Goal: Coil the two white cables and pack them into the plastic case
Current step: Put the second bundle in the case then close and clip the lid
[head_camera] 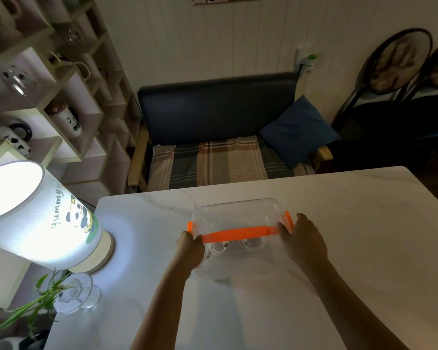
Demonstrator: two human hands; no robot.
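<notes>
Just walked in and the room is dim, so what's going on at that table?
A person is holding a clear plastic case with orange clasps on the white table, left hand gripping its left end and right hand its right end. Coiled white cables seem to lie inside, though they are hard to make out through the plastic. A lit lamp and a glass vase with a plant stand at the table's left.

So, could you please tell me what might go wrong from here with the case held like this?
The left hand and right hand grip only the ends of the clear plastic case; its smooth walls might slip. The coiled white cables inside could spring loose. A sideways swing could hit the glass vase.
</notes>
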